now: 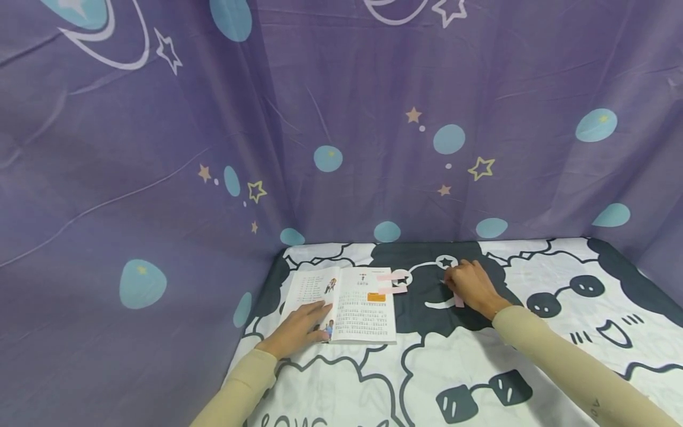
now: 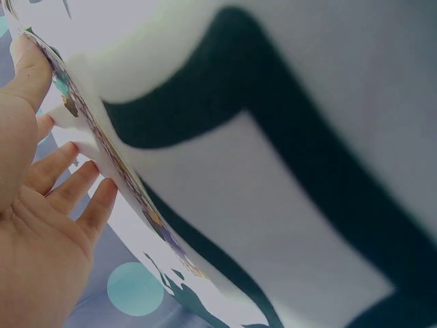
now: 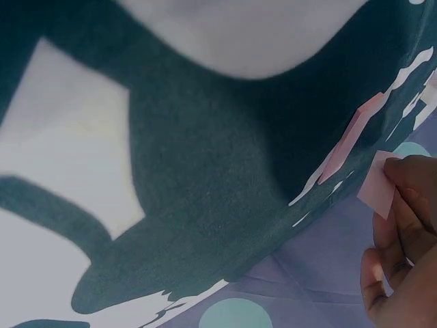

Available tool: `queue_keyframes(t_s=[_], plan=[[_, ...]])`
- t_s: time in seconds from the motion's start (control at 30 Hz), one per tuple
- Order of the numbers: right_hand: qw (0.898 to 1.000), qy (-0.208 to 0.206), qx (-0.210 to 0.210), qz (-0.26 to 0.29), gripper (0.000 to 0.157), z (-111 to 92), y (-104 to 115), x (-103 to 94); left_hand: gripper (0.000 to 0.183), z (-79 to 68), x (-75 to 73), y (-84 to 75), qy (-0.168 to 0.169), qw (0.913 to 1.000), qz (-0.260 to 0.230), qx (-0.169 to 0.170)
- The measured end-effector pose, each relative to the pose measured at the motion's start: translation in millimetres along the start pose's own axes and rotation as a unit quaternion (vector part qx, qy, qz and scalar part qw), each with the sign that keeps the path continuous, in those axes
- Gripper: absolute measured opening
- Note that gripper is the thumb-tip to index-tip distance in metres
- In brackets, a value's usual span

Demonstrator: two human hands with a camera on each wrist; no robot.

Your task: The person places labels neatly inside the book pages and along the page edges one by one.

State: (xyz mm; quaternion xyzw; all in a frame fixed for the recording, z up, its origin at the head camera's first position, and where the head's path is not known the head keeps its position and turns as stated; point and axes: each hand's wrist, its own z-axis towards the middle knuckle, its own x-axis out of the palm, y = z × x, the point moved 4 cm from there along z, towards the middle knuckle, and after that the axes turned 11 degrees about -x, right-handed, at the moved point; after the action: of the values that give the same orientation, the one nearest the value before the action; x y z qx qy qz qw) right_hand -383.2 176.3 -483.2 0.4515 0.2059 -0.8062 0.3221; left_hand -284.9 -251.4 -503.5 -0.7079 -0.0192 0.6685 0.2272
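An open book (image 1: 364, 323) lies on the patterned cloth, with text and small coloured pictures on its pages. Two pink sticky strips (image 1: 392, 290) stick out past the right page's edge. My left hand (image 1: 299, 329) rests on the left page near the fold, fingers extended; the left wrist view shows its fingertips (image 2: 102, 195) at the page. To the right of the book, my right hand (image 1: 472, 287) pinches a pink sticky note (image 3: 377, 188) between thumb and finger, above the cloth. A pink sticky pad (image 3: 349, 140) lies on the dark cloth near that hand.
A white cloth (image 1: 480, 367) with black cartoon drawings covers the surface. Behind and to the left hangs a purple curtain (image 1: 363, 196) with stars and blue spots. An orange box (image 1: 376, 296) is printed on the right page.
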Motion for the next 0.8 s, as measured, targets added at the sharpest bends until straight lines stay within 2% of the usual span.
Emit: queue_keyframes(t_s=[0.4,0.8], plan=[[0.999,-0.019,-0.041,0.008,0.013,6.0,15.6,2.6,0.074,-0.7,-0.5,-0.8,0.003,1.0000,-0.006,-0.002],[0.997,-0.029,-0.071,0.020,0.016,13.5,36.4,7.5,0.073,-0.9,-0.5,0.3,-0.007,0.9999,-0.006,0.014]])
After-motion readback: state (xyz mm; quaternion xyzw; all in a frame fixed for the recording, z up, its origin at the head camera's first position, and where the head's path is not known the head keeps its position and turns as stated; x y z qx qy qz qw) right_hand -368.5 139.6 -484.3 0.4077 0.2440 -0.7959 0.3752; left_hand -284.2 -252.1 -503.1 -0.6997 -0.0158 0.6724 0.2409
